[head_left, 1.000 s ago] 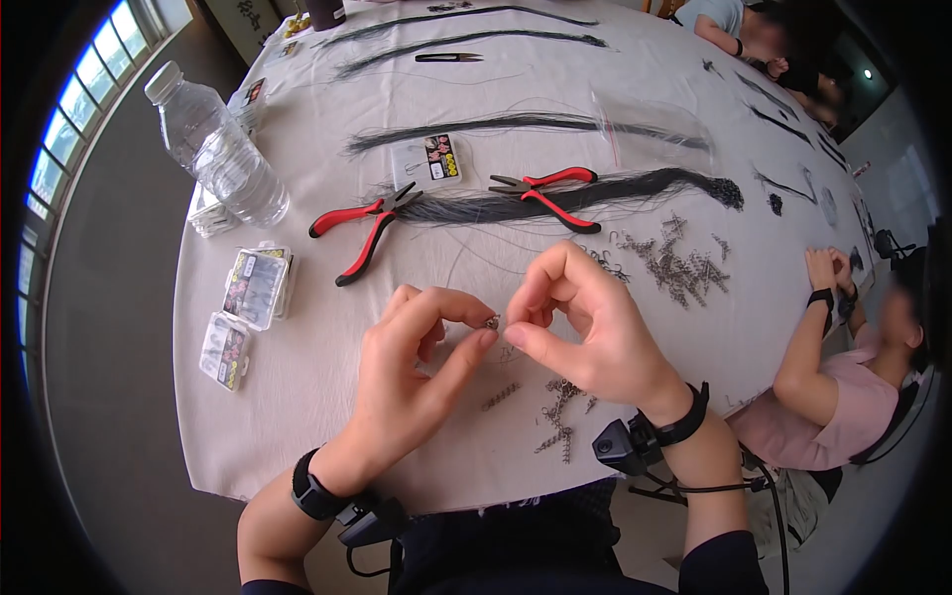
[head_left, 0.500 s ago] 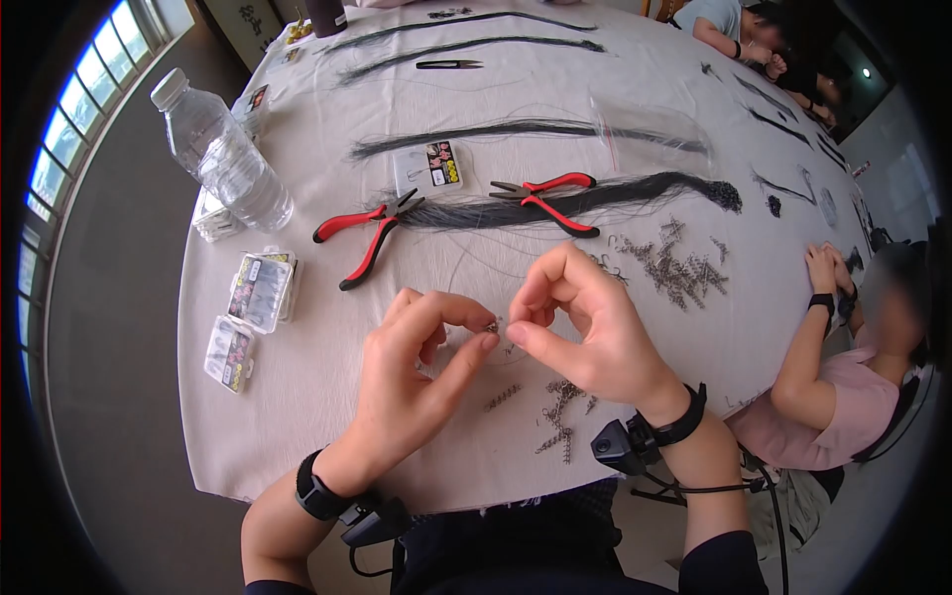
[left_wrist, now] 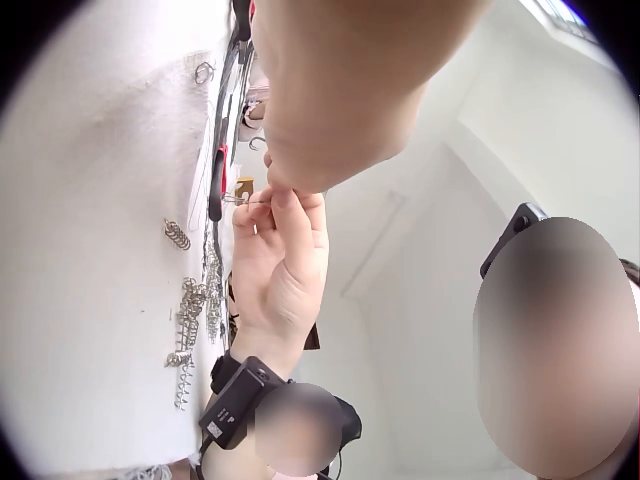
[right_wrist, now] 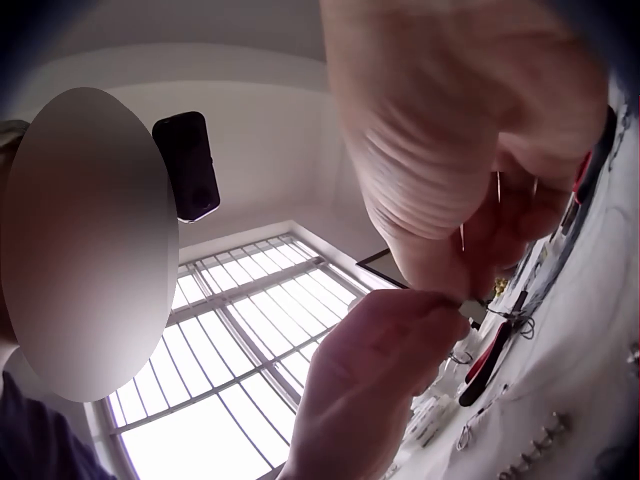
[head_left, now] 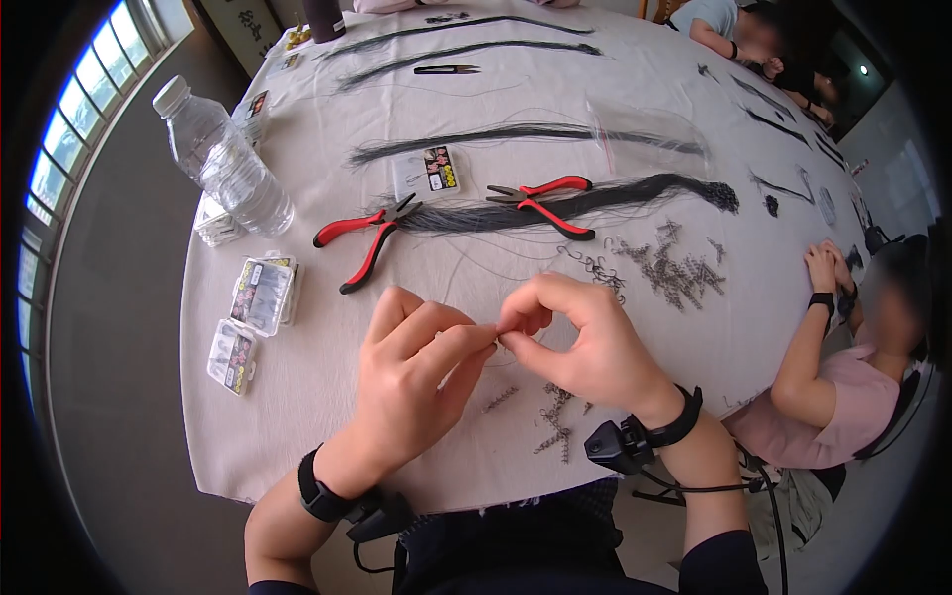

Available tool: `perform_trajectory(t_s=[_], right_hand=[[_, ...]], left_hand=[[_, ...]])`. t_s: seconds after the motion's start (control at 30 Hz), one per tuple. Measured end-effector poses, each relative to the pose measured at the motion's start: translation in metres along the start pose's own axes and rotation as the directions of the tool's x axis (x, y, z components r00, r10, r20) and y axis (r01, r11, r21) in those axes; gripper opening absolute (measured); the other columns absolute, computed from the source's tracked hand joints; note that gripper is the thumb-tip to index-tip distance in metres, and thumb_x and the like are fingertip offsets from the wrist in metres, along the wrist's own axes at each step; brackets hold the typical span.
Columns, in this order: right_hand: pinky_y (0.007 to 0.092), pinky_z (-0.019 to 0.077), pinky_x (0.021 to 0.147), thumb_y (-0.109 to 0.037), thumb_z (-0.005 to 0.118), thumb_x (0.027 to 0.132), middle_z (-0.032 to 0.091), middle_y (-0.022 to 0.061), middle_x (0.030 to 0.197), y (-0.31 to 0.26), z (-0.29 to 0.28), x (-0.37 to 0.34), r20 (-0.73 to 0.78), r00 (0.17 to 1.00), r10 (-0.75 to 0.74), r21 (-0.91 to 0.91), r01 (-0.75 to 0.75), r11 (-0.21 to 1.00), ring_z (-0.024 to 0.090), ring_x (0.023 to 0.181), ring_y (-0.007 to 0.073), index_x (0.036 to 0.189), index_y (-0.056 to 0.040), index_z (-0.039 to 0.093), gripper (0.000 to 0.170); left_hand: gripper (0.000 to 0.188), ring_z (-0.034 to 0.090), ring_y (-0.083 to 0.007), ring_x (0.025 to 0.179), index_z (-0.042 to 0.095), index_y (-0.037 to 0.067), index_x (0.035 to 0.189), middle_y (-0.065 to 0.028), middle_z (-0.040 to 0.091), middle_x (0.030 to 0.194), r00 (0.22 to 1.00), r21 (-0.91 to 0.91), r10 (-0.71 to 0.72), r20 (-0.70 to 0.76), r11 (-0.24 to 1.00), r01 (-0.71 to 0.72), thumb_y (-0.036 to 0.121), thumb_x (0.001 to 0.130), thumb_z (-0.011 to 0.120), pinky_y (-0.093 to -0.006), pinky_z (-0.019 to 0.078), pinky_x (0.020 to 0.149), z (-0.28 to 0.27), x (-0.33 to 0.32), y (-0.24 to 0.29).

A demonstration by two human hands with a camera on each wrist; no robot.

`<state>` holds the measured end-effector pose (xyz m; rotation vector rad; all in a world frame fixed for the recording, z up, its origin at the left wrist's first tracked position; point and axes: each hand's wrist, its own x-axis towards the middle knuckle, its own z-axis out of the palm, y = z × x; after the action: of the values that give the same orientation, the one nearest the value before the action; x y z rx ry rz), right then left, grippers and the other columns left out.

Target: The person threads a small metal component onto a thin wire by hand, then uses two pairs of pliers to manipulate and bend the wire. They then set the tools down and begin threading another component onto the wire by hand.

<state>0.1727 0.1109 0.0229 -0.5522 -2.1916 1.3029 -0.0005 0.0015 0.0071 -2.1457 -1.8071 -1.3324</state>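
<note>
My left hand (head_left: 416, 382) and right hand (head_left: 585, 342) meet fingertip to fingertip above the table, each with thumb and index finger pinched. A small metal piece sits between them, mostly hidden by the fingers. Beside the right fingertips, the left wrist view shows a thin wire end (left_wrist: 240, 201). Below the hands lie a single coil spring (head_left: 501, 399) and a small pile of coil springs (head_left: 555, 421). Dark metal hooks (head_left: 597, 273) lie past the right hand, next to a larger pile of coil springs (head_left: 674, 273).
Two red-handled pliers (head_left: 367, 238) (head_left: 545, 203) rest on or by a bundle of black strands (head_left: 645, 188). Clear plastic boxes (head_left: 263, 293) and a water bottle (head_left: 223, 159) stand at left. Thread snips (head_left: 446, 69) lie farther back. Other people sit around the table.
The left hand has turned over slightly, its fingers now covering the small metal piece. The right hand has come down and left, closing the gap between the fingertips.
</note>
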Motion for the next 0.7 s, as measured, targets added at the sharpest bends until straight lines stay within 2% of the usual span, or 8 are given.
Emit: perform_trajectory(t_s=[0.1,0.17,0.2,0.27,0.37,0.4,0.47,0.7], right_hand=[[0.026,0.0491,0.071,-0.003,0.068,0.089,0.069,0.0017,0.087,0.007,0.003,-0.001,-0.008,1.0,-0.015,0.089,0.016,0.996,0.062,0.077,0.01,0.094,-0.0019,0.066,0.005],[0.0244,0.0468,0.068,-0.005,0.069,0.091,0.067,-0.0009,0.086,0.008,0.003,-0.001,0.026,0.998,0.059,0.301,-0.064,0.952,0.06,0.076,0.007,0.097,-0.0035,0.067,0.006],[0.0244,0.0468,0.068,-0.005,0.069,0.091,0.067,-0.0009,0.086,0.008,0.003,0.0,0.027,0.998,0.057,0.301,-0.062,0.951,0.06,0.076,0.007,0.097,-0.0035,0.067,0.006],[0.0224,0.045,0.067,-0.008,0.07,0.092,0.067,-0.0032,0.086,0.009,0.001,0.001,0.061,0.994,0.093,0.35,-0.109,0.93,0.058,0.076,0.0046,0.098,-0.0049,0.067,0.007],[0.0214,0.045,0.067,-0.009,0.07,0.093,0.067,-0.0032,0.086,0.01,0.006,0.0,0.054,0.995,0.078,0.322,-0.091,0.942,0.057,0.074,0.0037,0.098,-0.0047,0.068,0.007],[0.0214,0.045,0.067,-0.009,0.07,0.093,0.067,-0.0032,0.086,0.01,0.005,0.0,0.052,0.996,0.079,0.321,-0.091,0.943,0.057,0.074,0.0037,0.098,-0.0047,0.068,0.007],[0.021,0.0448,0.066,-0.011,0.069,0.094,0.067,-0.0032,0.085,0.011,0.004,0.0,0.043,0.996,0.078,0.344,-0.088,0.935,0.056,0.073,0.0034,0.099,-0.0046,0.068,0.008],[0.0203,0.0439,0.064,-0.014,0.069,0.096,0.067,-0.003,0.083,0.01,0.003,0.0,0.059,0.995,0.087,0.363,-0.102,0.926,0.054,0.07,0.002,0.099,-0.0037,0.069,0.011]], left_hand=[[0.025,0.054,-0.0246,0.08,0.072,0.007,0.094,-0.0023,0.066,0.083,0.999,-0.033,-0.016,0.031,0.999,0.017,-0.001,0.072,0.08,-0.0335,0.0462,0.07,-0.005,0.004,0.004],[0.024,0.053,-0.0223,0.077,0.07,0.006,0.096,-0.0025,0.066,0.083,0.977,-0.185,-0.168,0.129,0.964,0.19,0.0,0.074,0.078,-0.0315,0.0457,0.067,-0.01,0.005,0.004],[0.024,0.053,-0.0223,0.077,0.07,0.006,0.096,-0.0025,0.066,0.083,0.977,-0.183,-0.169,0.128,0.965,0.19,0.0,0.074,0.078,-0.0315,0.0457,0.067,-0.012,0.006,0.006],[0.018,0.051,-0.0179,0.073,0.069,0.006,0.097,-0.0025,0.066,0.084,0.919,-0.332,-0.325,0.225,0.861,0.386,0.003,0.08,0.075,-0.0294,0.0434,0.064,-0.014,0.007,0.01],[0.011,0.048,-0.0127,0.071,0.069,0.005,0.097,-0.001,0.067,0.085,0.866,-0.439,-0.397,0.305,0.748,0.498,0.008,0.087,0.072,-0.027,0.0401,0.062,-0.011,0.003,0.006],[0.011,0.048,-0.0127,0.071,0.069,0.005,0.097,-0.001,0.067,0.085,0.866,-0.44,-0.396,0.306,0.748,0.497,0.008,0.087,0.072,-0.027,0.0401,0.062,-0.01,0.002,0.004],[0.008,0.045,-0.0012,0.073,0.063,0.002,0.101,0.0041,0.058,0.088,0.847,-0.486,-0.373,0.379,0.699,0.525,0.006,0.095,0.067,-0.0201,0.0358,0.063,-0.009,-0.001,0.0],[0.007,0.046,-0.0011,0.074,0.062,0.002,0.098,0.0042,0.058,0.087,0.859,-0.497,-0.35,0.375,0.706,0.505,0.007,0.096,0.067,-0.0199,0.0358,0.064,-0.01,-0.001,-0.002]])
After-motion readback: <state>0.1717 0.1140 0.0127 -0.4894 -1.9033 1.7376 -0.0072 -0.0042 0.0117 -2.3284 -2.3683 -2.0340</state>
